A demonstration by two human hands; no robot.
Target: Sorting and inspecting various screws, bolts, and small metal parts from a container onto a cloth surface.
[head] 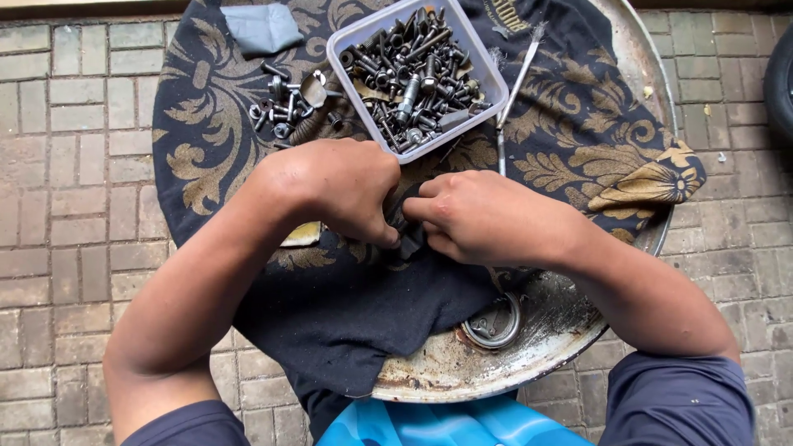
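Observation:
My left hand [334,186] and my right hand [483,216] meet over a dark cloth with a gold pattern [215,132] that covers a round metal drum top [537,330]. Both hands pinch a small dark metal part [410,241] between their fingertips; most of it is hidden by the fingers. A clear plastic tub [413,74] full of dark bolts, nuts and screws stands just beyond the hands. A loose pile of bolts and nuts [285,107] lies on the cloth to the left of the tub.
A thin metal tool [514,91] lies to the right of the tub. A grey rag [260,26] lies at the far left of the cloth. The drum's cap [493,322] shows near me. A blue seat [450,423] is below. A brick floor [74,165] surrounds the drum.

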